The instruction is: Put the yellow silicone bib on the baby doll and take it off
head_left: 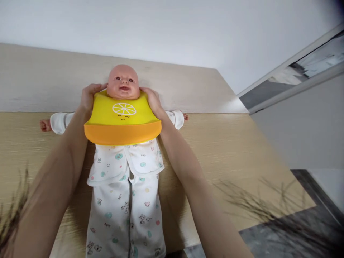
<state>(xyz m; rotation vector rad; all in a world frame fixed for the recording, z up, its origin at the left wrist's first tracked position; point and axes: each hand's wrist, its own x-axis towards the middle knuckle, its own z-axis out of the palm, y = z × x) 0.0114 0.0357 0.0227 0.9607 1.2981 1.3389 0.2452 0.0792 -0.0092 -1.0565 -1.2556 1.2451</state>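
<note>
A baby doll [124,80] lies face up on a wooden surface, in a white patterned jacket [145,163] and trousers [107,215]. Over its chest is a yellow bib [120,114] with a white citrus print and an orange catch pocket [123,134] along the bottom. My left hand [90,95] is closed on the bib's upper edge beside the doll's neck. On the other side my right hand [151,98] grips the opposite upper edge. The fingertips of both hands are hidden behind the neck, as are the bib's ends.
The wooden bench [220,150] runs beneath the doll, with a pale upright board [188,86] behind it and a white wall [161,28] beyond. The doll's arms stretch out sideways. Dark hair strands [263,204] blur the lower right. Grey floor [292,236] shows past the bench edge.
</note>
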